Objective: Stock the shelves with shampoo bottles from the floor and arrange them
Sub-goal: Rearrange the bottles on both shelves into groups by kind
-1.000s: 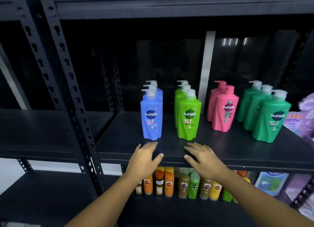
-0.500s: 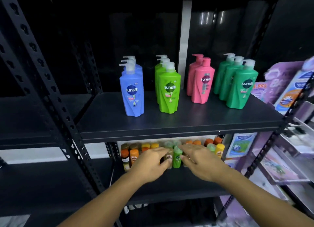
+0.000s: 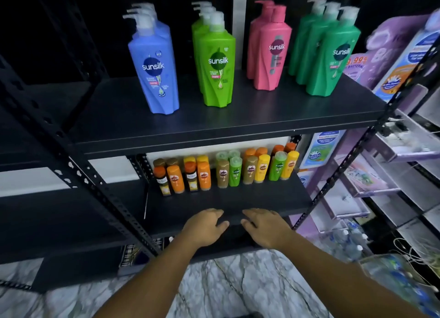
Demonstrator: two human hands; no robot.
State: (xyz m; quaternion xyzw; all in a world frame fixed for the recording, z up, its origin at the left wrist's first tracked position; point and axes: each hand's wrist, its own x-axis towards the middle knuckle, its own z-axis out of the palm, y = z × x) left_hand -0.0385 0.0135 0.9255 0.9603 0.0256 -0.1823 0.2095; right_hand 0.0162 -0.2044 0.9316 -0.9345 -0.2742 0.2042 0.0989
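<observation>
Pump bottles [image 3: 217, 62] are ranged in colour rows above, small bottles [image 3: 223, 172] below. Left hand [image 3: 206, 227] and right hand [image 3: 265, 228] are held open, empty; stocking is judged nearly done.

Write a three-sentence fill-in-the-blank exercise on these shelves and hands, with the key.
1. On the upper black metal shelf, the tall blue plastic pump bottles stand at the far ____ of the four rows.
2. The tall pink plastic pump bottles stand between two rows of ____ pump bottles.
3. The left hand and the right hand, at the front edge of the black shelf carrying the small orange, brown, green and yellow bottles, hold ____.
Missing words: left; green; nothing.
</observation>
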